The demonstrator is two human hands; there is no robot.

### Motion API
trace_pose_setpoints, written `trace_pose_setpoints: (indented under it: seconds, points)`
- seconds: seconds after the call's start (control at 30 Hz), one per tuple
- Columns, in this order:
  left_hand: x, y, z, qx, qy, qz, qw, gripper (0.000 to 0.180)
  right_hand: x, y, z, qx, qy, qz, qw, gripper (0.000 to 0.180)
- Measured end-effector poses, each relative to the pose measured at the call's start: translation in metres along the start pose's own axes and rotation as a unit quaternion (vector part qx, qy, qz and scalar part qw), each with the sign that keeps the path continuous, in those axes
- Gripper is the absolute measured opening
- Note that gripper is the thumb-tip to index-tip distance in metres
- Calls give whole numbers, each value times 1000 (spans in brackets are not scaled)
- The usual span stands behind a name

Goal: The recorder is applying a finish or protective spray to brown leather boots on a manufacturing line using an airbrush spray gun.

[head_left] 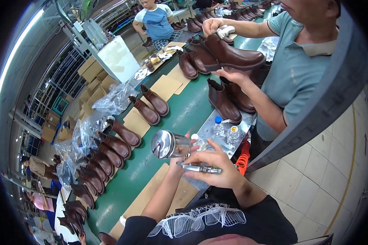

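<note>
My right hand (217, 163) is closed around the slim silver body of a spray gun (200, 168). A shiny metal cup (162, 144) sits at the gun's far end, tilted so its round face shows. My left hand (176, 167) is at the cup's side, its fingers seeming to wrap round it; the cup and gun hide most of that hand. Close to the left fingertips is a small white round piece (195, 136); I cannot tell whether they touch it. A coiled red hose (243, 158) hangs just right of my right hand.
Brown ankle boots (124, 132) line the left side of the green work surface (151, 151), some on cardboard (137, 124). Two clear bottles (219, 128) stand on a metal shelf at right. A co-worker there holds up a brown boot (233, 53). Plastic bags (114, 100) lie left.
</note>
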State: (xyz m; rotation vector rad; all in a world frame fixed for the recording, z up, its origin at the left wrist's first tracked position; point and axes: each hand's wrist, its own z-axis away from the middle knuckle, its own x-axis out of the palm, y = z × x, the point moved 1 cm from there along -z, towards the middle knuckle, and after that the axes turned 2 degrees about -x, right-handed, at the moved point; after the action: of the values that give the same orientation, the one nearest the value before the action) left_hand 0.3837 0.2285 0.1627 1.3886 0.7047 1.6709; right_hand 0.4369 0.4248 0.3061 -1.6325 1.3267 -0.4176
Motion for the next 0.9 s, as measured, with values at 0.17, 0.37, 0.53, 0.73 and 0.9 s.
trace_pose_setpoints:
  seconds: [0.17,0.37,0.53,0.73,0.9]
  points:
    - [-70,-30,50,-26,54,20,998,36,8,9,7,45,-41,-13,998,28]
    - [-99,-39,103,-69,124,43,989,42,14,13,9,58,-59,-18,996,29]
    - [-108,-40,119,-46,136,54,988,44,21,15,12,49,-66,-16,997,30]
    - [-113,-45,126,-43,158,53,985,44,30,17,18,69,-77,-17,994,30]
    - [-112,-49,132,-51,170,67,982,44,34,17,21,79,-82,-9,993,31]
